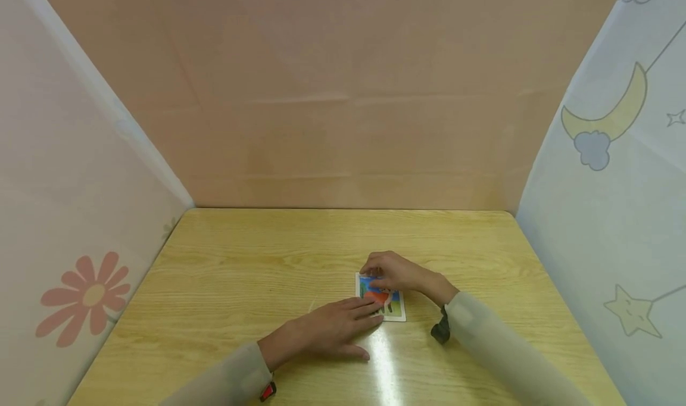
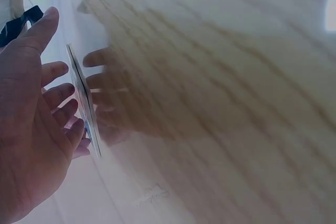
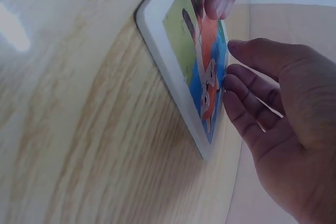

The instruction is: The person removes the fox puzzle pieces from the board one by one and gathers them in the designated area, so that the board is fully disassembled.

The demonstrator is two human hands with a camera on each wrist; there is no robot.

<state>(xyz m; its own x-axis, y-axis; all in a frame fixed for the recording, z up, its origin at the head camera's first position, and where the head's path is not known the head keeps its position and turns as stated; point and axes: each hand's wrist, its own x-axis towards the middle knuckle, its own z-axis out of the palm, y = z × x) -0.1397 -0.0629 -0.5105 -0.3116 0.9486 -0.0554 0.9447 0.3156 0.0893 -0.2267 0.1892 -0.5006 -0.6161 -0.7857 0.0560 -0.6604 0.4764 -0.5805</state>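
Observation:
A small picture board [image 1: 398,311] with a white border lies flat on the wooden table. Its bright picture shows an orange fox on blue and green, plainest in the right wrist view [image 3: 212,85]. My left hand [image 1: 340,328] rests its straight fingers on the board's near left part, thumb spread towards me. At the far edge my right hand [image 1: 399,272] grips the board with curved fingers, the thumb over its face. From the left wrist, the board [image 2: 84,100] appears edge-on, with a dark line along its thin side, beyond the left hand [image 2: 37,108].
The wooden table [image 1: 241,257] reflects a bright light in front of the board. A plain tan wall [image 1: 348,126] stands behind. White printed sheets flank the table, with a flower [image 1: 93,296] at left and a moon [image 1: 611,117] at right.

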